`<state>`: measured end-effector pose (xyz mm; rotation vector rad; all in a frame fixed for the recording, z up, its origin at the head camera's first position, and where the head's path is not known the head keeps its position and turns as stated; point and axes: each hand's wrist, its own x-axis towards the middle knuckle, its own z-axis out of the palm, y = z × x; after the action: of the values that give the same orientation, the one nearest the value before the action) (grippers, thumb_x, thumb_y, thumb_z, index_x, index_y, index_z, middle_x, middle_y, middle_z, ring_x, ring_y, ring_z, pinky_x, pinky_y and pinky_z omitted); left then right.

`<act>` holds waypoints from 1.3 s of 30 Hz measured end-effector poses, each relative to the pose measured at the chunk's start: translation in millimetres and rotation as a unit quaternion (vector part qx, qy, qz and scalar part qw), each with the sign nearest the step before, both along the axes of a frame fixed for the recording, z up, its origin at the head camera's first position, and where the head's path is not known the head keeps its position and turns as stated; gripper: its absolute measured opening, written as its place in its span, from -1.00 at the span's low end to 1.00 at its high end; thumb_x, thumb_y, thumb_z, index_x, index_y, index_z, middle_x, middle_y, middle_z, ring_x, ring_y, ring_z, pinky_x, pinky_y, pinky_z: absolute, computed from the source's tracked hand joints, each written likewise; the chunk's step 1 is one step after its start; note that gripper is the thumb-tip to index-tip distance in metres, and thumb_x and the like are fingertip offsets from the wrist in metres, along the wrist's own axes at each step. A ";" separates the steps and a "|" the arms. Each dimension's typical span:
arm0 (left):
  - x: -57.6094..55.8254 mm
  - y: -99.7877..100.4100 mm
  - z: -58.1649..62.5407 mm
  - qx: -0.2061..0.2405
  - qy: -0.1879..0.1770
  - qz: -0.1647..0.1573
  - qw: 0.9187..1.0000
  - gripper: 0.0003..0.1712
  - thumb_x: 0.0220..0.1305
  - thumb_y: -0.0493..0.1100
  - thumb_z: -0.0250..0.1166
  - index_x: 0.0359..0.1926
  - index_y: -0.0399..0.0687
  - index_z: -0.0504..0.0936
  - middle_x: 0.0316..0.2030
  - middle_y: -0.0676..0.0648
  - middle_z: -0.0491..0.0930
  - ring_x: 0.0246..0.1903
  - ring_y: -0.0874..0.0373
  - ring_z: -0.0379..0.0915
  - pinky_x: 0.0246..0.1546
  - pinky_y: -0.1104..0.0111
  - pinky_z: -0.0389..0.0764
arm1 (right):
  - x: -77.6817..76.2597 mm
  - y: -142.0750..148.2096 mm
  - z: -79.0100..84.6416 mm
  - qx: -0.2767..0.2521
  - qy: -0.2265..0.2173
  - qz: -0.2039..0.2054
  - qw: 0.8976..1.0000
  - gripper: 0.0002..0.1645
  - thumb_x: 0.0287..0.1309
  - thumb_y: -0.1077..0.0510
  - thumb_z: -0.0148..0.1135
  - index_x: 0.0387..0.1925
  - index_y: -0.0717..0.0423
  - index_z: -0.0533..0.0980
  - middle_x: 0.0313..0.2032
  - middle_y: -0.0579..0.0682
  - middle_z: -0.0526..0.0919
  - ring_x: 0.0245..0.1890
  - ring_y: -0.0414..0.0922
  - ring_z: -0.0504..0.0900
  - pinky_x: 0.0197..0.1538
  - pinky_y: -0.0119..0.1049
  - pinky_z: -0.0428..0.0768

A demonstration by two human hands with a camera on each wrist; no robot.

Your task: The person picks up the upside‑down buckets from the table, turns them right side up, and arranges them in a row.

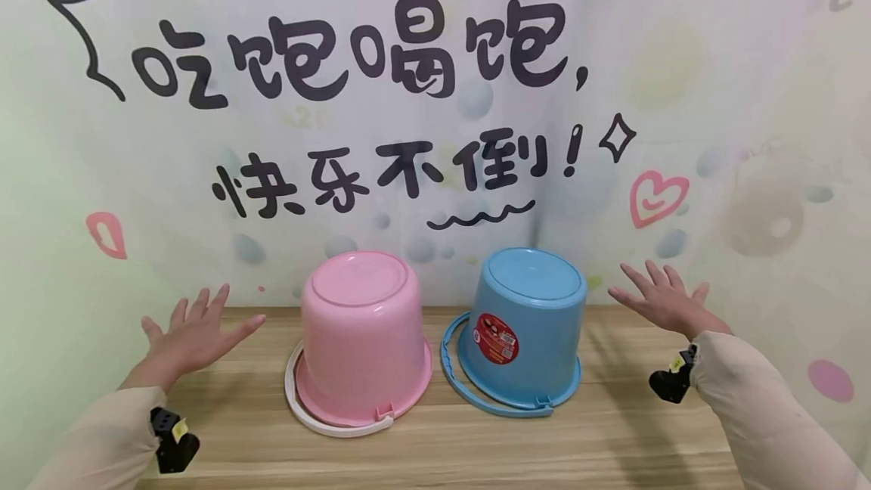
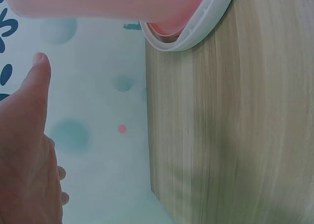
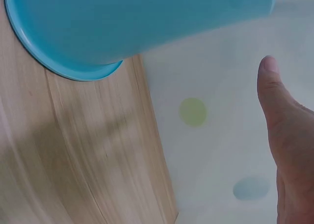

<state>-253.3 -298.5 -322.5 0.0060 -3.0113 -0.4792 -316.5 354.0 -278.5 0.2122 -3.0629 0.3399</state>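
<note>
A pink bucket (image 1: pixel 364 331) stands upside down on the wooden table, its white handle (image 1: pixel 333 426) lying around the rim on the near left. To its right a blue bucket (image 1: pixel 531 331), also upside down, carries a round red label (image 1: pixel 497 339); its blue handle (image 1: pixel 469 395) rests on the tabletop. My left hand (image 1: pixel 193 339) is held up left of the pink bucket, fingers spread, apart from it. On the other side my right hand (image 1: pixel 663 297) hovers to the right of the blue bucket with fingers spread, holding nothing. Both wrist views show the thumbs extended beside the buckets.
The wood-grain table (image 1: pixel 435 460) ends at the back against a pale printed curtain (image 1: pixel 435 263) with large dark lettering, dots and hearts. A small black device is strapped at each sleeve cuff. Shadows of the arms fall across the tabletop.
</note>
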 end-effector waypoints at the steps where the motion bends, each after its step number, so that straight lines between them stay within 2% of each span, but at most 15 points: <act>1: -0.4 -0.8 -1.0 0.001 0.000 0.000 1.000 0.18 0.14 0.50 -0.18 0.37 -0.33 -0.32 0.25 -0.59 -0.31 0.15 -0.62 -0.48 -0.17 -0.43 -0.63 | -0.5 0.3 -0.6 0.000 -0.001 0.000 1.000 0.00 0.17 -0.44 -0.22 0.39 0.11 -0.13 0.30 0.46 -0.30 0.22 0.47 -0.41 -0.10 0.48 -0.61; 11: -2.4 -4.0 -6.1 0.007 -0.008 -0.007 1.000 0.16 0.16 0.49 -0.18 0.36 -0.36 -0.28 0.24 -0.60 -0.31 0.13 -0.65 -0.45 -0.19 -0.45 -0.62 | -4.5 8.3 -6.1 -0.003 -0.013 -0.004 1.000 -0.01 0.18 -0.42 -0.22 0.38 0.17 -0.09 0.29 0.49 -0.21 0.21 0.50 -0.33 -0.08 0.49 -0.58; 14: -0.7 -3.2 -4.7 0.003 -0.006 -0.012 1.000 0.13 0.18 0.47 -0.18 0.36 -0.38 -0.24 0.24 -0.60 -0.27 0.13 -0.64 -0.37 -0.17 -0.49 -0.49 | -4.6 8.8 -3.8 -0.007 -0.001 0.010 1.000 -0.04 0.22 -0.38 -0.21 0.36 0.23 -0.05 0.26 0.51 -0.09 0.20 0.50 -0.18 -0.02 0.52 -0.38; 16: -0.4 -1.9 -3.6 -0.001 0.011 -0.027 1.000 0.10 0.21 0.41 -0.12 0.34 -0.44 -0.15 0.23 -0.61 -0.14 0.14 -0.60 -0.21 -0.12 -0.50 -0.28 | -4.3 6.4 -0.9 -0.020 0.006 0.027 0.999 -0.05 0.24 -0.34 -0.18 0.34 0.29 -0.03 0.23 0.53 -0.01 0.18 0.49 -0.06 0.04 0.49 -0.18; 18: 0.1 -1.0 -1.7 0.001 0.031 -0.047 0.998 0.01 0.24 0.33 -0.04 0.28 -0.51 0.01 0.17 -0.61 0.05 0.10 -0.54 -0.01 -0.08 -0.42 0.00 | -2.9 2.2 3.2 -0.033 0.014 0.048 0.998 -0.09 0.25 -0.29 -0.13 0.31 0.34 0.03 0.20 0.53 0.09 0.15 0.47 0.08 0.03 0.43 0.07; 21: 3.2 2.0 4.1 0.013 0.059 -0.070 0.996 -0.19 0.25 0.17 0.10 0.11 -0.56 0.27 -0.05 -0.54 0.38 -0.06 -0.41 0.32 -0.18 -0.19 0.37 | 0.8 -6.1 11.8 -0.051 0.023 0.075 0.996 -0.15 0.25 -0.22 -0.05 0.27 0.37 0.12 0.13 0.52 0.24 0.08 0.43 0.25 -0.02 0.32 0.30; 24: 10.1 6.8 12.9 0.039 0.076 -0.076 0.993 -0.35 0.23 0.06 0.18 -0.01 -0.52 0.40 -0.24 -0.41 0.53 -0.22 -0.29 0.46 -0.29 -0.03 0.50 | 6.6 -16.3 22.7 -0.046 0.041 0.093 0.994 -0.24 0.26 -0.17 -0.01 0.23 0.35 0.19 0.04 0.47 0.37 0.00 0.37 0.39 -0.09 0.24 0.41; 28: 20.3 15.9 24.3 0.068 0.115 -0.083 0.988 -0.51 0.21 -0.05 0.23 -0.06 -0.43 0.47 -0.33 -0.28 0.59 -0.30 -0.19 0.52 -0.35 0.02 0.53 | 17.9 -30.8 40.4 -0.032 0.067 0.108 0.991 -0.29 0.26 -0.12 0.03 0.22 0.32 0.23 -0.01 0.40 0.45 -0.03 0.31 0.44 -0.10 0.21 0.44; 32: 28.7 26.3 34.8 0.085 0.148 -0.088 0.981 -0.58 0.21 -0.07 0.23 -0.07 -0.34 0.51 -0.32 -0.24 0.61 -0.32 -0.14 0.55 -0.33 0.03 0.53 | 29.7 -44.4 56.3 -0.029 0.088 0.120 0.988 -0.30 0.25 -0.12 0.04 0.22 0.29 0.26 -0.01 0.35 0.48 -0.03 0.26 0.45 -0.09 0.21 0.43; 39: 44.3 51.9 56.0 0.115 0.178 -0.123 0.970 -0.63 0.20 -0.10 0.25 -0.07 -0.27 0.55 -0.32 -0.15 0.63 -0.31 -0.05 0.56 -0.29 0.07 0.54 | 51.9 -74.1 76.8 -0.025 0.119 0.143 0.982 -0.33 0.21 -0.13 0.08 0.23 0.18 0.30 0.05 0.26 0.47 0.00 0.20 0.45 -0.09 0.19 0.45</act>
<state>-209.0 -246.5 -266.6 -0.3971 -2.6000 -0.7581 -264.6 279.9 -201.6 0.6434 -2.7843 0.3721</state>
